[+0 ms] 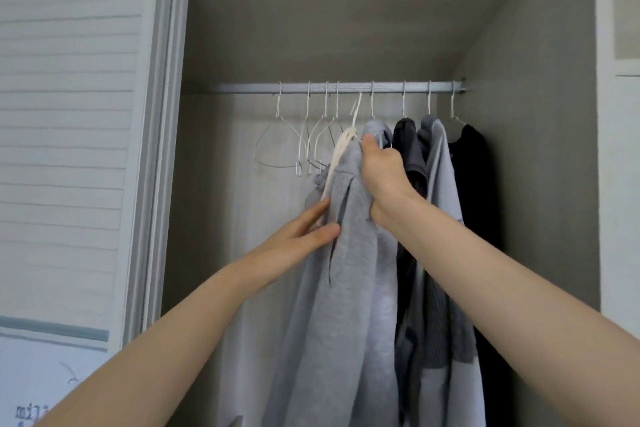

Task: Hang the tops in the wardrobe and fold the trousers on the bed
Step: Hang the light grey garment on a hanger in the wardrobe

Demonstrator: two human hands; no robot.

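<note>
The light grey top (349, 253) is on a white hanger (341, 149) whose hook (356, 111) sits tilted just below the wardrobe rail (339, 87), not yet over it as far as can be judged. The garment's long axis runs straight down from the rail.

The right hand (381, 173) is the nearer to the rail. Its fingers are clamped on the bunched shoulder of the top at the hanger neck, so the hook lies just above and slightly left of the knuckles. The left hand (304, 232) is lower, left of the garment, fingers straight and together, touching the fabric edge.

On the rail, left of the hook, hang empty wire hangers (287, 146). Right of it hang four tops: another grey top (377, 130), a dark grey top (407, 149), a grey hooded top (440, 166) and a black top (474, 166).

Partial dark lettering (31, 412) shows far below the rail at lower left, cut off and not reliably legible. No brand mark can be read on the garments.
</note>
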